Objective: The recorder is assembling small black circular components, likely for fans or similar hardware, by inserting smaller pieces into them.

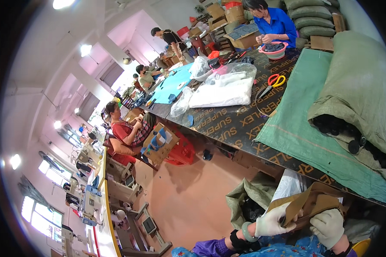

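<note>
The left hand (273,222), in a white glove, is bent around the near edge of a brown piece (299,204), fingers closed on it; something small and dark shows by the fingers, too little to tell. The right hand (328,228), also gloved, has its fingers curled against the piece's right part; whether it grips cannot be told. The piece, folded, is between the hands, just below the table's edge.

A pale bangle (248,231) circles the left wrist, above a purple sleeve (212,247). Just beyond the left hand is an open sack (240,198) with black parts inside.

On the table (261,139), a green cloth (298,122) lies under a bulging bag (358,81), its mouth showing black pieces (335,127). Farther off lie scissors (273,85) and a clear plastic bag over white stuff (223,92).

Across the table, a person in blue (281,26) works over a bowl (275,55). A person in red (122,130) sits by a box (162,150).
</note>
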`<state>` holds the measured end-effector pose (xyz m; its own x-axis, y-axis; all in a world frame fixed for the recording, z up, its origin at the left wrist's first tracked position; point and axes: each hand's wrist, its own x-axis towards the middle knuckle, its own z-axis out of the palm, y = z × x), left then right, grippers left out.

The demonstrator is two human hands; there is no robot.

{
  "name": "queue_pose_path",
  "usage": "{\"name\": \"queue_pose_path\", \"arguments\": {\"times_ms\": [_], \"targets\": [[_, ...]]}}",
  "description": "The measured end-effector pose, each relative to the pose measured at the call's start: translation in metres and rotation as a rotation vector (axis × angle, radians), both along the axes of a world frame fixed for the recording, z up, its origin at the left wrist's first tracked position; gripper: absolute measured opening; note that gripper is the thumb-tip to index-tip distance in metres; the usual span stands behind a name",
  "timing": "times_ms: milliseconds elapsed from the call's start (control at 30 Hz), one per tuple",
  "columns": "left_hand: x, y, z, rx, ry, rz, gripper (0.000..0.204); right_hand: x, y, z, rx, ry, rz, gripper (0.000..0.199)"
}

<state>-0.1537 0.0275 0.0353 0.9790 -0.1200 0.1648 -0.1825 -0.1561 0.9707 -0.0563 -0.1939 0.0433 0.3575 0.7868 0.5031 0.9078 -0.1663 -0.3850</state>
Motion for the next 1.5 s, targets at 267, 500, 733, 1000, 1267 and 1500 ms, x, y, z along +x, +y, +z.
{"name": "queue_pose_path", "arguments": {"times_ms": [267, 500, 733, 1000, 1267, 1500], "targets": [[0.013, 0.012, 0.01, 0.057, 0.007, -0.133, 0.018, 0.018, -0.04, -0.03, -0.006, 0.081, -0.347, 0.027], [-0.009, 0.044, 0.012, -0.169, 0.146, -0.107, 0.024, 0.039, -0.044, -0.045, -0.251, 0.406, -0.495, 0.053], [-0.049, 0.059, 0.028, -0.307, 0.053, 0.524, 0.042, 0.031, -0.018, -0.026, -0.365, 0.635, 0.037, 0.06], [-0.104, 0.123, 0.049, -0.262, -0.036, 0.854, 0.029, -0.01, 0.09, -0.019, -0.029, 0.54, 0.41, 0.045], [-0.142, 0.114, -0.022, 0.686, 0.073, 1.312, 0.029, -0.036, 0.153, -0.033, -0.606, 0.563, 0.589, 0.034], [-0.153, 0.053, -0.049, 0.423, 0.431, 0.675, 0.027, -0.028, 0.151, -0.057, -0.637, 0.771, 0.485, 0.036]]}}
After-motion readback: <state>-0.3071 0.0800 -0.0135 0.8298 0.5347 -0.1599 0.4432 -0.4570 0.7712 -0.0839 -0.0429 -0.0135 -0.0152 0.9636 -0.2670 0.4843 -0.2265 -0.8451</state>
